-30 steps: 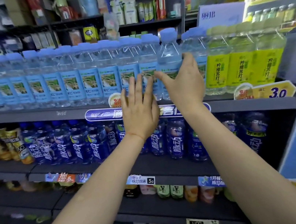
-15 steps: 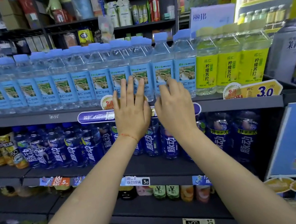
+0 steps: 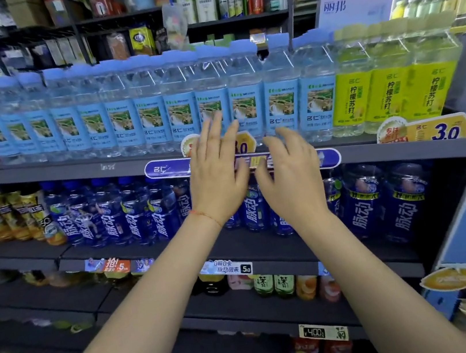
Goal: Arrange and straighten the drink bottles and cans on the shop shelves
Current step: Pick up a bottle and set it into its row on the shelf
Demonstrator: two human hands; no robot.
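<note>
blue-capped water bottles (image 3: 151, 104) stand in an even row along the top shelf (image 3: 73, 170), labels facing forward, with the yellow lemon soda bottles (image 3: 389, 77) touching the row's right end. a second ago the right hand (image 3: 289, 180) was wrapped round one water bottle near the row's right end; that grip has since been released, and the hand has dropped back to the shelf edge with its fingers loosely curled and holding nothing. the left hand (image 3: 217, 178), fingers straight and spread, has likewise come slightly away from the bottle fronts; whether its fingertips touch a label cannot be told. both hands now hover in front of the price strip (image 3: 164, 168), above the dark blue bottles (image 3: 129, 216) on the second shelf. judgement: the handled bottle sits flush with its neighbours, so this stretch of the top row looks finished. the lower shelves appear next in line for straightening.
</note>
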